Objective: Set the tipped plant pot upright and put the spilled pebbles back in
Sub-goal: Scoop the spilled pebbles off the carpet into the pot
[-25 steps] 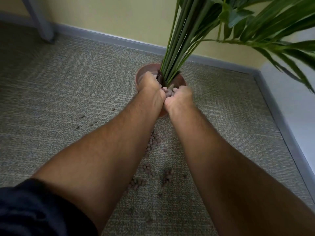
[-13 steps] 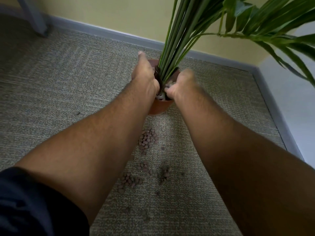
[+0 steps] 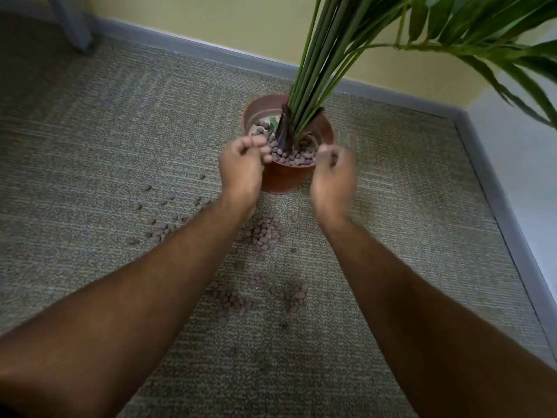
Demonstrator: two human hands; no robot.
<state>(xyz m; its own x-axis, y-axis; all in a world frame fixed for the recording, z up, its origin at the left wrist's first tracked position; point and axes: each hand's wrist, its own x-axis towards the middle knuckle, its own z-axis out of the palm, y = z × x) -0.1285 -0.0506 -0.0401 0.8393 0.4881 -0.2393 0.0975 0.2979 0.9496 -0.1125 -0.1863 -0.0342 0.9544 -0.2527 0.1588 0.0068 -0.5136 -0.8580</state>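
The terracotta plant pot (image 3: 283, 178) stands upright on the carpet near the wall, with green stems (image 3: 313, 70) rising from it. Brown pebbles (image 3: 291, 156) fill its near side. My left hand (image 3: 242, 168) hovers at the pot's front left rim, fingers loosely curled, with nothing visible in it. At the front right rim is my right hand (image 3: 334, 171), blurred, its fingers also loosely curled and apparently empty. Spilled pebbles lie on the carpet in a pile (image 3: 265, 233) just in front of the pot, with more clusters (image 3: 230, 297) closer to me.
Scattered pebbles (image 3: 159, 230) lie to the left under my left forearm. A grey skirting board (image 3: 211, 55) runs along the yellow wall and turns at the corner on the right. A grey furniture leg (image 3: 72, 25) stands at the top left. Leaves (image 3: 497, 46) overhang the right.
Both hands were over the pot with pebbles between them. They have drawn back to its front rim, and the pebbles now lie in the pot.
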